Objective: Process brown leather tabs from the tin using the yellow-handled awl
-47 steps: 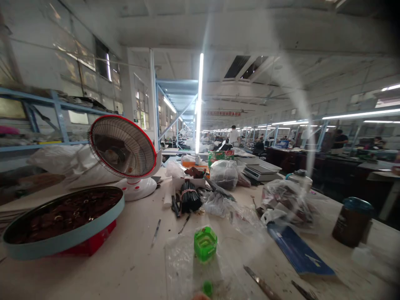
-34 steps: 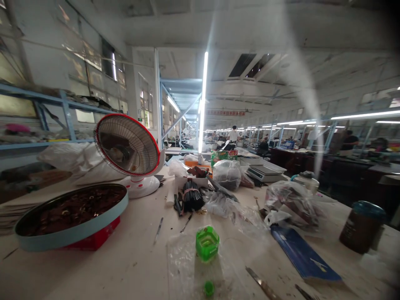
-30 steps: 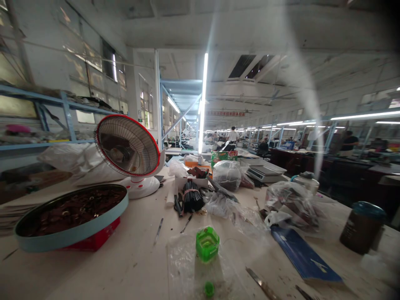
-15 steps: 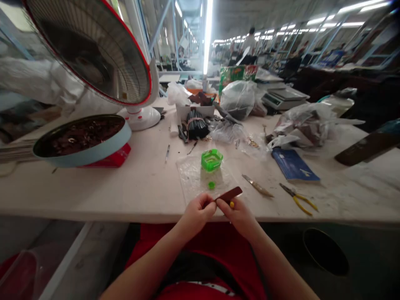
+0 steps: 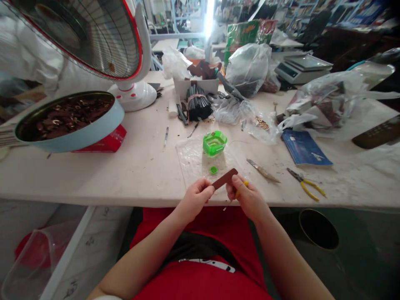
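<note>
Both ends of a brown strip [image 5: 224, 179] were pinched: the left hand [image 5: 197, 196] gripped its lower end between thumb and fingers, and the right hand [image 5: 249, 197] held the upper end with its thumb pressed on the face. The strip slanted up to the right, over the front part of the table [image 5: 134, 175], close to the near edge. Within the right hand's curled fingers sat a yellow tool [image 5: 237, 193], its thin tip poking out below; exactly how those fingers wrapped it could not be told. Just beyond the strip, a small green cap [image 5: 213, 170] and a green tub [image 5: 214, 144] rested on a clear plastic sheet [image 5: 187, 160]. To the right of the sheet lay a knife [image 5: 263, 171], then pliers [image 5: 306, 184] with yellow handles spread apart, and behind them a blue book [image 5: 306, 148]. A pen [image 5: 166, 136] lay left of the tub, with a banded bundle of black sticks [image 5: 199, 106] farther back. Over at the left, a round pan [image 5: 93, 131] full of brown pieces [image 5: 67, 114] stood tilted on a red base [image 5: 109, 139], near a red-rimmed heater [image 5: 93, 37].
</note>
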